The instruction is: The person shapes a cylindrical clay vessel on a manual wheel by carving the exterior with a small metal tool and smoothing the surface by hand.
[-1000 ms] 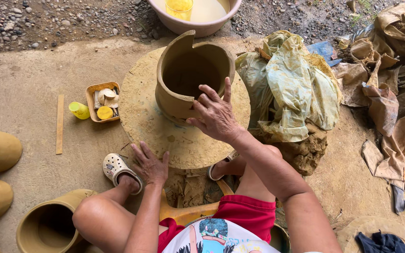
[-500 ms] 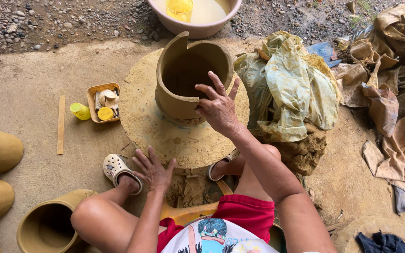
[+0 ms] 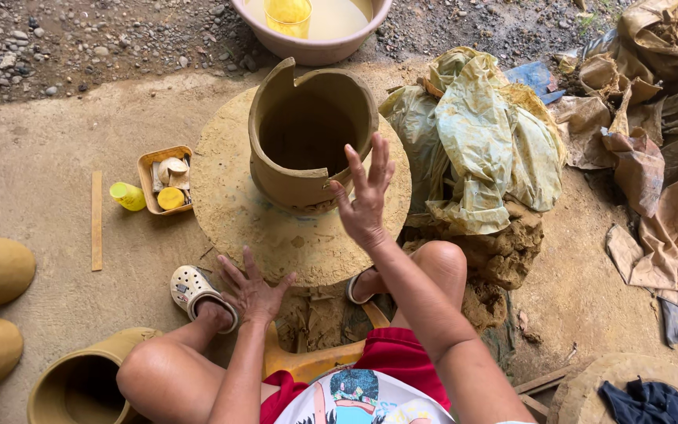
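The right hand [image 3: 366, 196], grip wide and empty, hovers at the five o'clock side of the unfired brown clay pot [image 3: 308, 137]. The left hand [image 3: 254, 284], fingers spread, holds nothing and presses the round clay-caked wheel [image 3: 229, 212] at its six o'clock edge.

The person wears red shorts [image 3: 402, 357], a white printed shirt [image 3: 355, 396] and white clogs [image 3: 190, 289].

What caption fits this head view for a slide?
Seated person's right hand raised open beside an unfinished clay pot on a round wheel, left hand resting at its edge.

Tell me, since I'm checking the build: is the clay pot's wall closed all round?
No. The clay pot stands upright on the round wheel, with an open gap at its far-left rim.
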